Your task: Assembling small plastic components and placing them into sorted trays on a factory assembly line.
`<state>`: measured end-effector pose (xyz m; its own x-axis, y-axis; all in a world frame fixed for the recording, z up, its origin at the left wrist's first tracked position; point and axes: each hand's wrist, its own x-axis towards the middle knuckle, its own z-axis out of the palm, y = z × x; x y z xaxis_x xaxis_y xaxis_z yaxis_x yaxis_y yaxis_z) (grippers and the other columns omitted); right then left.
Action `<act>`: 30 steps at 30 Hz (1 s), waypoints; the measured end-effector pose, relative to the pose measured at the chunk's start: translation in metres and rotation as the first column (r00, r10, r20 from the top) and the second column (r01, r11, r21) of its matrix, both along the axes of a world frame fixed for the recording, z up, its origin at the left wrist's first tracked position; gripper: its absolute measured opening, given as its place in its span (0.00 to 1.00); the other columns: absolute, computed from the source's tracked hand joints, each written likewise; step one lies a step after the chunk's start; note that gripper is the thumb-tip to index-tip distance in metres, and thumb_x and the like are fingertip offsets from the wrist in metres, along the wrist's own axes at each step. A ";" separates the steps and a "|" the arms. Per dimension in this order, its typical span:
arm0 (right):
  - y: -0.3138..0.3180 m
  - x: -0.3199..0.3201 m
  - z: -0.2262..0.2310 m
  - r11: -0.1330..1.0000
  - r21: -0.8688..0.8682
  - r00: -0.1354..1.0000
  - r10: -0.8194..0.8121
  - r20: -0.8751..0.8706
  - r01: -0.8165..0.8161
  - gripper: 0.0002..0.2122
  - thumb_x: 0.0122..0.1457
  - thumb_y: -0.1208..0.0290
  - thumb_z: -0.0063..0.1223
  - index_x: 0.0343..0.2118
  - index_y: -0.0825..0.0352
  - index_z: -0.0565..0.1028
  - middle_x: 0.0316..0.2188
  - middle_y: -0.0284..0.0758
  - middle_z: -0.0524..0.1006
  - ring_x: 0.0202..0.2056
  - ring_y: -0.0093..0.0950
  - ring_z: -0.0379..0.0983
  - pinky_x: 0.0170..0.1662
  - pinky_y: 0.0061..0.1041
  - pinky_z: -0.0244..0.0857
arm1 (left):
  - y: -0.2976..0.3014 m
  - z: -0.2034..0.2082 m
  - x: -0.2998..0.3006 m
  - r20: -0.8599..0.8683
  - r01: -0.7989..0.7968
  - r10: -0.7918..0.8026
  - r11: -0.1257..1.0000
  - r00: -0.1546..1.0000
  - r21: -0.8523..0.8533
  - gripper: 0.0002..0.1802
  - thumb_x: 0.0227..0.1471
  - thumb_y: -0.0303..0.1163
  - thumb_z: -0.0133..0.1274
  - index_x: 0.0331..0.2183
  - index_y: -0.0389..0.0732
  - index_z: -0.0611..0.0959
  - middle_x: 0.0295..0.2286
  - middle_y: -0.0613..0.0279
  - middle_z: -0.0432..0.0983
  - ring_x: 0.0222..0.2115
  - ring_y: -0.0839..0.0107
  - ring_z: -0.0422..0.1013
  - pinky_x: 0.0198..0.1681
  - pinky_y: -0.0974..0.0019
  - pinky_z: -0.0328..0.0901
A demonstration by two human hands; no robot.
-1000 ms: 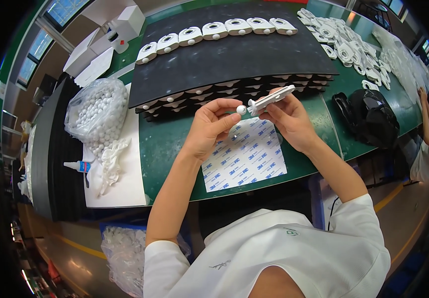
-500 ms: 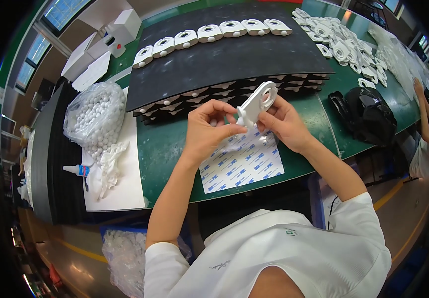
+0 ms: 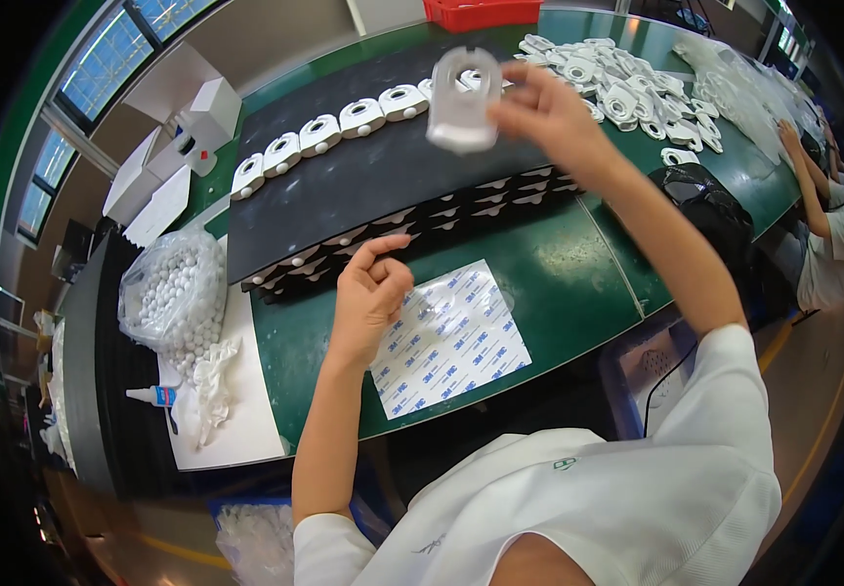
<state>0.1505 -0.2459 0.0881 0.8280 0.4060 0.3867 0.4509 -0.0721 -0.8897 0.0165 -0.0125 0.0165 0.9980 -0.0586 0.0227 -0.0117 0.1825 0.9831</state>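
Observation:
My right hand (image 3: 544, 109) is raised over the black sheet (image 3: 383, 176), its fingers pinching the edge of a white plastic part (image 3: 464, 109) with a round hole, blurred by motion. Behind that part runs a row of similar white parts (image 3: 360, 119) lying on the sheet. My left hand (image 3: 373, 301) hovers near the stack's front edge, index finger stretched and the other fingers curled toward the palm; what they hold, if anything, is hidden. Below it, a white sheet with blue print (image 3: 451, 342) lies on the green table (image 3: 578, 264).
Left of me are a bag of white balls (image 3: 170, 293), a small glue bottle (image 3: 153, 396) and crumpled white gloves (image 3: 212, 391). A pile of white parts (image 3: 627, 93) lies at far right, beside a black bag (image 3: 705, 195). Another person's arm (image 3: 808, 176) reaches in at right.
My right hand has carried the white part up and away over the black sheet. My left hand has come off the part and shifted slightly left and down.

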 end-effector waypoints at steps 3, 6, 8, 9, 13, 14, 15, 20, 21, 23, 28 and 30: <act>-0.039 0.087 0.001 0.939 -0.033 0.915 -0.326 0.239 0.343 0.16 0.52 0.69 0.52 0.42 0.70 0.68 0.25 0.33 0.75 0.24 0.19 0.68 0.27 0.16 0.61 | 0.000 0.000 0.005 -0.175 0.064 -0.095 0.983 0.980 -0.173 0.20 0.50 0.41 0.52 0.41 0.38 0.71 0.19 0.71 0.63 0.15 0.86 0.52 0.14 0.83 0.44; -0.070 0.155 -0.014 0.840 -0.095 0.812 -0.478 0.336 0.534 0.14 0.55 0.67 0.48 0.40 0.70 0.70 0.27 0.33 0.75 0.28 0.18 0.67 0.32 0.17 0.62 | 0.000 0.004 0.004 -0.271 0.057 -0.117 0.974 0.956 -0.221 0.20 0.51 0.41 0.51 0.42 0.38 0.71 0.19 0.71 0.64 0.15 0.86 0.52 0.14 0.83 0.44; -0.076 0.168 -0.013 0.727 -0.452 0.853 -0.485 0.194 0.516 0.12 0.54 0.66 0.46 0.34 0.69 0.74 0.25 0.32 0.74 0.26 0.20 0.67 0.30 0.20 0.63 | 0.003 0.000 0.005 -0.280 0.057 -0.126 0.968 0.952 -0.243 0.19 0.52 0.40 0.49 0.42 0.38 0.70 0.21 0.70 0.65 0.16 0.87 0.52 0.13 0.83 0.44; -0.074 0.171 -0.016 0.729 -0.447 0.851 -0.487 0.195 0.519 0.12 0.54 0.66 0.46 0.34 0.69 0.74 0.25 0.32 0.74 0.26 0.20 0.67 0.30 0.20 0.63 | 0.004 -0.001 0.005 -0.288 0.047 -0.138 0.952 0.948 -0.301 0.17 0.52 0.39 0.49 0.41 0.39 0.71 0.21 0.69 0.65 0.16 0.87 0.52 0.12 0.84 0.44; -0.063 0.176 -0.022 0.764 -0.469 0.851 -0.523 -0.050 0.443 0.11 0.53 0.66 0.45 0.27 0.68 0.76 0.21 0.30 0.71 0.22 0.20 0.63 0.25 0.22 0.61 | 0.009 -0.006 0.007 -0.297 0.028 -0.169 0.905 0.940 -0.424 0.14 0.54 0.35 0.47 0.40 0.39 0.71 0.22 0.69 0.65 0.15 0.87 0.53 0.11 0.85 0.44; -0.060 0.173 -0.022 0.762 -0.509 0.875 -0.484 -0.034 0.402 0.11 0.52 0.66 0.45 0.26 0.68 0.76 0.19 0.30 0.69 0.22 0.20 0.62 0.24 0.22 0.60 | 0.009 -0.006 0.007 -0.302 0.014 -0.166 0.895 0.939 -0.446 0.13 0.54 0.35 0.47 0.40 0.39 0.71 0.22 0.68 0.65 0.15 0.87 0.53 0.11 0.85 0.44; -0.058 0.171 -0.020 0.753 -0.524 0.880 -0.474 -0.011 0.399 0.11 0.52 0.67 0.45 0.21 0.68 0.74 0.17 0.29 0.68 0.20 0.19 0.60 0.22 0.22 0.58 | 0.010 -0.006 0.007 -0.302 0.016 -0.167 0.896 0.939 -0.443 0.13 0.54 0.35 0.47 0.40 0.39 0.71 0.22 0.68 0.65 0.15 0.87 0.53 0.11 0.85 0.44; -0.062 0.166 -0.014 0.748 -0.575 0.918 -0.397 0.013 0.332 0.11 0.51 0.67 0.45 0.18 0.69 0.71 0.14 0.29 0.66 0.17 0.19 0.57 0.21 0.22 0.57 | 0.008 -0.007 0.008 -0.311 0.003 -0.164 0.889 0.936 -0.459 0.13 0.53 0.34 0.47 0.40 0.40 0.72 0.21 0.68 0.66 0.14 0.86 0.53 0.10 0.85 0.46; -0.069 0.170 -0.012 0.704 -0.607 0.916 -0.385 0.110 0.368 0.11 0.51 0.67 0.45 0.20 0.70 0.72 0.14 0.31 0.67 0.17 0.20 0.59 0.21 0.23 0.57 | 0.006 -0.007 0.009 -0.311 0.011 -0.172 0.889 0.935 -0.458 0.13 0.53 0.34 0.47 0.40 0.40 0.72 0.21 0.68 0.66 0.14 0.86 0.53 0.10 0.85 0.46; -0.082 0.177 -0.009 0.575 -0.640 0.859 -0.382 0.342 0.511 0.12 0.51 0.68 0.45 0.32 0.71 0.75 0.20 0.39 0.74 0.18 0.27 0.69 0.25 0.28 0.64 | 0.005 -0.006 0.010 -0.313 -0.007 -0.155 0.888 0.937 -0.461 0.12 0.53 0.33 0.47 0.40 0.39 0.72 0.22 0.68 0.66 0.14 0.86 0.53 0.10 0.85 0.46; -0.109 0.188 -0.032 0.185 -0.740 0.762 -0.212 0.612 0.646 0.20 0.51 0.67 0.48 0.49 0.63 0.67 0.45 0.45 0.70 0.43 0.41 0.68 0.48 0.36 0.61 | 0.010 -0.008 0.009 -0.300 0.010 -0.171 0.882 0.938 -0.470 0.12 0.53 0.33 0.47 0.40 0.39 0.71 0.22 0.67 0.66 0.15 0.86 0.54 0.10 0.85 0.45; -0.112 0.192 -0.057 0.293 -0.778 0.828 -0.111 0.549 0.556 0.20 0.53 0.64 0.46 0.49 0.61 0.65 0.47 0.45 0.67 0.47 0.43 0.64 0.51 0.35 0.58 | 0.013 -0.008 0.007 -0.287 0.013 -0.168 0.881 0.943 -0.473 0.12 0.53 0.32 0.47 0.40 0.39 0.71 0.23 0.67 0.65 0.15 0.86 0.54 0.11 0.85 0.45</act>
<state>0.3428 -0.3576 0.0306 0.8824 0.3943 0.2569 0.3997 -0.9160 0.0329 0.0238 0.0003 0.0083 0.9479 -0.2095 -0.2398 0.3183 0.5972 0.7362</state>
